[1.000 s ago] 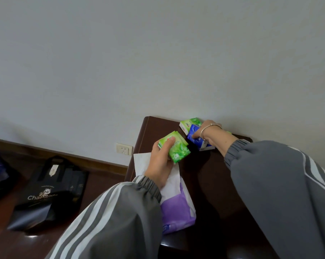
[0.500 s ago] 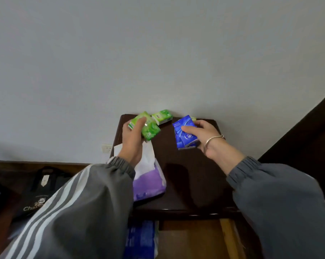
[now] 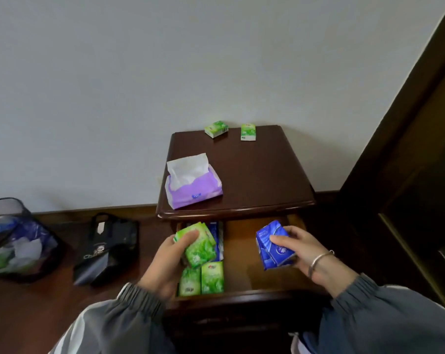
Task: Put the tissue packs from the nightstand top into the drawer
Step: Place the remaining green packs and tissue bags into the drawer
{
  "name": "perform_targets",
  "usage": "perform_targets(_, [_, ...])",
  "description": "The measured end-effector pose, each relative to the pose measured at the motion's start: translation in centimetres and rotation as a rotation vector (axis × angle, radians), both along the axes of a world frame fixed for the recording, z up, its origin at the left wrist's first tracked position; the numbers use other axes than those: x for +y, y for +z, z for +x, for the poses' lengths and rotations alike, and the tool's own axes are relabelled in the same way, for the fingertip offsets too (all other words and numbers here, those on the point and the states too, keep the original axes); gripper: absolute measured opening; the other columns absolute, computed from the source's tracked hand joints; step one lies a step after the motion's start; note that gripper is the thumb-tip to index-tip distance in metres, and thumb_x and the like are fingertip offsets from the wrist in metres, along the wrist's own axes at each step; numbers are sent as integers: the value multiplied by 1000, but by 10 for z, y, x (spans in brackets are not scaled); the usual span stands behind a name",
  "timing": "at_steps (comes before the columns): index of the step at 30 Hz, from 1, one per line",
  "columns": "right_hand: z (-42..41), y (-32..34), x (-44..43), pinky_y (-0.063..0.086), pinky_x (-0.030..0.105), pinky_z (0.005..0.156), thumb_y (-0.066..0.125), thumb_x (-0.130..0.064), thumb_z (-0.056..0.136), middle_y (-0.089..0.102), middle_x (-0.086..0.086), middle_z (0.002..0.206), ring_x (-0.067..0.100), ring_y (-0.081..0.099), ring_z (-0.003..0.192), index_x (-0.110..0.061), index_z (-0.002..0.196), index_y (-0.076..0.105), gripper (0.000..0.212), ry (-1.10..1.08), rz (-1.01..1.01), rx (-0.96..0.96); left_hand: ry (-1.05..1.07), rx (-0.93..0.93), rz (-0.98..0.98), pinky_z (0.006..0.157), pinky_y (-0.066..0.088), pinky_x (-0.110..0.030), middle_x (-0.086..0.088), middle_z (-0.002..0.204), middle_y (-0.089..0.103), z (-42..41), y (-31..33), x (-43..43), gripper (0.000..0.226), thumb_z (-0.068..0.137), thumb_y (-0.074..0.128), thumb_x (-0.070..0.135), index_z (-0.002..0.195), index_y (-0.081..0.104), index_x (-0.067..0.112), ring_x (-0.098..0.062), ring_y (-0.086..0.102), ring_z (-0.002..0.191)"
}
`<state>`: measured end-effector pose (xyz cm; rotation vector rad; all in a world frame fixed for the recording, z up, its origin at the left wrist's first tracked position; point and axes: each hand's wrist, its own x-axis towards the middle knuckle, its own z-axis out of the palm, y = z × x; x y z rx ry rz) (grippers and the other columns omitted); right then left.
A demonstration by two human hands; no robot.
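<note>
The left hand [image 3: 169, 261] pinches a green pack [image 3: 197, 245] and the right hand [image 3: 301, 254] a blue pack [image 3: 273, 245], both over the open drawer [image 3: 254, 254]. Two little green packs [image 3: 216, 128] wait at 12 o'clock on the nightstand [image 3: 257, 175] (the purple tissue bag [image 3: 193, 183] sits at 9). They look soft, light and slippery, so squeeze their flat sides.

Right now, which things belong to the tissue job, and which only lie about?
Job: green pack in left hand; blue pack in right hand; two green packs on nightstand; drawer.
Lying about: purple tissue bag; black bag; bin.
</note>
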<state>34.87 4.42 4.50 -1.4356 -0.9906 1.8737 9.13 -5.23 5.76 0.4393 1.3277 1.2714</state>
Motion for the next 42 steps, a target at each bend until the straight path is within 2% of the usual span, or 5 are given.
perform_targets(14, [-31, -52, -20, 51, 21, 43, 65, -14, 87, 63, 11, 82, 9, 61, 38, -2, 107, 49, 28, 16, 13, -277, 268, 111, -15, 93, 52, -55, -23, 123, 59, 25, -57, -36, 70, 62, 78, 48, 115, 61, 6, -35, 62, 111])
perform_targets(20, [-38, -41, -18, 38, 38, 102, 64, -27, 86, 41, 10, 139, 28, 40, 128, -14, 135, 37, 57, 347, 204, -1122, 241, 66, 2, 93, 50, -59, -22, 113, 67, 21, -56, -37, 38, 87, 68, 27, 114, 55, 4, -36, 67, 103])
perform_targets(24, [-54, -15, -33, 42, 32, 97, 62, -39, 86, 55, 3, 127, 21, 51, 119, -19, 122, 56, 41, 334, 576, -741, 142, 44, 28, 94, 52, -53, -17, 112, 69, 27, -51, -35, 34, 87, 67, 27, 114, 57, 9, -30, 69, 100])
perform_targets(31, [-76, 5, -77, 52, 13, 57, 73, -24, 80, 61, -3, 93, 4, 61, 74, -15, 101, 54, 30, 267, 338, -261, 89, -99, 102, 97, 46, -53, -27, 125, 60, 56, -37, -31, 48, 91, 59, 25, 130, 50, -1, -40, 59, 115])
perform_targets(42, [-67, 11, -70, 58, 28, 75, 65, -3, 85, 61, 15, 108, 23, 65, 94, -7, 110, 52, 29, -91, 127, 114, 119, -192, 172, 86, 48, -46, -15, 101, 65, 60, -20, -31, 31, 99, 47, 17, 122, 52, -3, -25, 63, 87])
